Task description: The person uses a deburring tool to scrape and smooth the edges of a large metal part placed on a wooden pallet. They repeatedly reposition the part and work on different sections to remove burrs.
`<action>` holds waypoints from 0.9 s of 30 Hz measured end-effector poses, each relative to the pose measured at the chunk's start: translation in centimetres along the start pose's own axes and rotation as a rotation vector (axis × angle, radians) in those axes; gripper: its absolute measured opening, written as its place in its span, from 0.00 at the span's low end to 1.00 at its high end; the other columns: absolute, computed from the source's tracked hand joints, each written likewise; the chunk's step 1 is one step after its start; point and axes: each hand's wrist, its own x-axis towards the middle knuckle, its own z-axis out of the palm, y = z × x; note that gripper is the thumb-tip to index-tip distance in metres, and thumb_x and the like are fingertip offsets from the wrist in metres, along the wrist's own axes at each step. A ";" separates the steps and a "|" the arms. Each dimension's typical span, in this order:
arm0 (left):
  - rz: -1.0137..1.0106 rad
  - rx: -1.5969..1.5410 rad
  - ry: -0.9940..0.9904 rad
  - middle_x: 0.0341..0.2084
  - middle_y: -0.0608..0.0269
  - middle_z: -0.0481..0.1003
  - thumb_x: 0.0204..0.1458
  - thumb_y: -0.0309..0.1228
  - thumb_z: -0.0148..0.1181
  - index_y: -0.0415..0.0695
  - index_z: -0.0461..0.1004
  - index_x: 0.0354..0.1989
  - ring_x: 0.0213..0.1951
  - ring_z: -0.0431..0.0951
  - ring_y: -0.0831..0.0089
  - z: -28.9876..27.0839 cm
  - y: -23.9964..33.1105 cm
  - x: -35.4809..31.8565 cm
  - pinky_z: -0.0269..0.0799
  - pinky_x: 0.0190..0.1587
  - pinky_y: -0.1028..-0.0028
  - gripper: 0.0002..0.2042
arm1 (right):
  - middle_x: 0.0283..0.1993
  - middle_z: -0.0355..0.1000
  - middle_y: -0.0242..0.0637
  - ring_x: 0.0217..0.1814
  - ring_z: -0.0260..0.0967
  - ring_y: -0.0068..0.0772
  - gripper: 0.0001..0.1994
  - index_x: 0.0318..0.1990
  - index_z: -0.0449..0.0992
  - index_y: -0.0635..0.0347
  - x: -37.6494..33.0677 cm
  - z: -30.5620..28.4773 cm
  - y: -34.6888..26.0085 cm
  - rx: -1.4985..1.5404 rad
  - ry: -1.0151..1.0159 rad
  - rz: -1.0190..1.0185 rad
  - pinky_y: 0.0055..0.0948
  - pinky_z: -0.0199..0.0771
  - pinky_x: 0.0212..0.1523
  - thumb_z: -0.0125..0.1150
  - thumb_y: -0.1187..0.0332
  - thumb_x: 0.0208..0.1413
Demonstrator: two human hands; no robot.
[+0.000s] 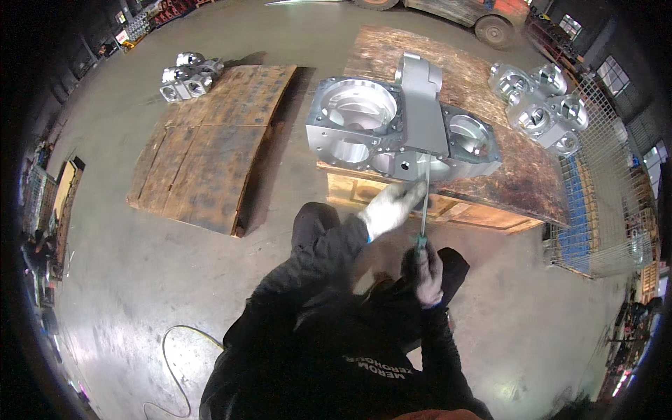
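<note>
A large silvery machined metal casting (423, 105) with wide round bores lies on the wooden crate in front of me. My right hand (429, 278), in a light glove, is closed round the green handle of a long, thin, file-like hand tool (424, 210). The tool's pale shaft points away from me, and its far end meets the casting's near side, below the raised middle block. My left hand (389, 210), gloved in white, has its fingertips closed on the shaft just short of the casting. The exact tip contact is too small to make out.
The stained wooden crate (504, 178) carries another group of castings (539, 108) at its right. A lower wooden board (203, 154) stands to the left, with a smaller casting (189, 77) by its far end. Wire mesh (605, 175) rises at right; a hose (168, 357) lies on the floor.
</note>
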 end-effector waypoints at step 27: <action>0.184 1.577 0.046 0.67 0.44 0.67 0.67 0.53 0.39 0.39 0.62 0.69 0.66 0.71 0.49 -14.3 5.9 16.7 0.69 0.66 0.53 0.32 | 0.21 0.72 0.37 0.19 0.72 0.39 0.20 0.58 0.79 0.48 4.8 1.6 -4.9 -1.598 0.174 -0.332 0.38 0.70 0.20 0.66 0.63 0.57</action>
